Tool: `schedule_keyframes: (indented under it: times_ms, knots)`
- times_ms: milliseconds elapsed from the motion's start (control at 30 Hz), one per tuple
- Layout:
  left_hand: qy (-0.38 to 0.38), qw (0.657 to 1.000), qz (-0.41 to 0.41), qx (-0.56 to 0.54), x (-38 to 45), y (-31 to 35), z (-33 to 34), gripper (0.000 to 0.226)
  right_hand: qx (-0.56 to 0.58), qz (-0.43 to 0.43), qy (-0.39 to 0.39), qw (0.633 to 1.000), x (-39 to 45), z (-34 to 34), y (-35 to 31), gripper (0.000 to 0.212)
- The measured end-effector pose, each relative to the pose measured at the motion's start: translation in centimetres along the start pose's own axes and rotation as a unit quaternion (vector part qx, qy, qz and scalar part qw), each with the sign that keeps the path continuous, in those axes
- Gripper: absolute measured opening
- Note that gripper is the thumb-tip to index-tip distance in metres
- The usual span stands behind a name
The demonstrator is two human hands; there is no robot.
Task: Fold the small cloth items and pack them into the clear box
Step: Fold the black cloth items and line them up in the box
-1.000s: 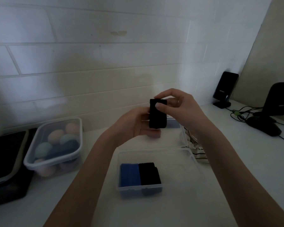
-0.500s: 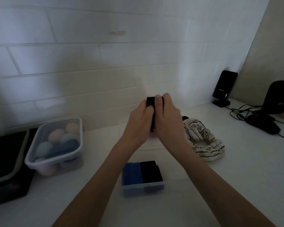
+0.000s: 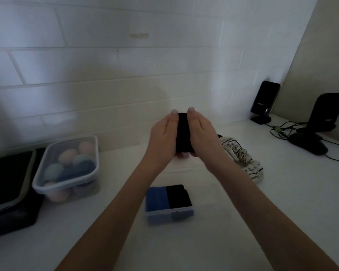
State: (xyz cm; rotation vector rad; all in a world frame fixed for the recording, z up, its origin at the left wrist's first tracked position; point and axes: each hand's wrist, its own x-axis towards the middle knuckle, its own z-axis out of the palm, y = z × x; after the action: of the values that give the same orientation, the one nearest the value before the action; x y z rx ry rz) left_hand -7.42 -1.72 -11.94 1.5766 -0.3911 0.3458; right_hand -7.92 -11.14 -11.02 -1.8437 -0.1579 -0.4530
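A folded black cloth stands on end between my two palms, held above the white counter. My left hand presses its left side and my right hand presses its right side, fingers straight and together. Below my forearms sits the clear box, with a folded blue cloth on its left and a folded black cloth on its right. A striped white cloth item lies crumpled on the counter, right of my right wrist.
A lidded clear container of pastel round items stands at the left, beside a dark flat case. Two black stands with cables sit at the back right. A white tiled wall is behind.
My hands went from pinching the black cloth with fingertips to pressing it flat between both palms. The view shifted slightly, and the striped cloth came out from behind my arm.
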Motion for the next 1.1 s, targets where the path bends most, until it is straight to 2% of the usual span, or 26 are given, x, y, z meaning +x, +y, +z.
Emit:
schedule_keyframes:
  times_ms: [100, 200, 333, 433, 567, 633, 767, 867, 1000, 1100]
  knots:
    - [-0.020, 0.992, 0.025, 0.119, -0.4, -0.1, -1.3, 0.050, -0.126, 0.031, -0.047, 0.990, -0.6, -2.4, 1.2, 0.037]
    - [-0.036, 0.983, 0.037, 0.176, -1.9, -0.2, -2.5, 0.051, -0.211, 0.023, -0.059, 0.975, -2.7, -4.2, 2.6, 0.031]
    - [-0.169, 0.934, 0.022, 0.313, -4.1, -0.3, -2.6, 0.044, -0.318, 0.013, -0.077, 0.945, -5.2, -4.6, 3.4, 0.035]
    - [-0.220, 0.902, 0.028, 0.371, -5.2, -0.7, -2.4, 0.041, -0.377, 0.038, -0.118, 0.918, -6.2, -4.2, 3.3, 0.034]
    - [-0.248, 0.885, 0.024, 0.392, -5.8, -1.6, -2.4, 0.033, -0.413, 0.090, -0.190, 0.886, -7.0, -3.4, 3.1, 0.028]
    - [-0.267, 0.876, 0.023, 0.402, -5.9, -2.0, -2.6, 0.026, -0.420, 0.130, -0.216, 0.872, -7.1, -3.1, 3.1, 0.036]
    - [-0.304, 0.881, 0.020, 0.363, -5.8, -2.3, -3.4, 0.002, -0.415, 0.152, -0.213, 0.871, -6.8, -3.2, 3.1, 0.038]
    - [-0.312, 0.884, 0.026, 0.346, -5.8, -2.5, -3.6, 0.016, -0.400, 0.152, -0.195, 0.883, -6.9, -3.3, 3.3, 0.032]
    - [-0.270, 0.894, 0.038, 0.355, -5.9, -2.6, -3.4, 0.026, -0.370, 0.114, -0.182, 0.904, -6.9, -3.3, 3.4, 0.017]
    - [-0.284, 0.877, 0.043, 0.386, -5.9, -2.5, -3.2, 0.029, -0.354, 0.107, -0.201, 0.907, -6.7, -3.5, 3.3, 0.018]
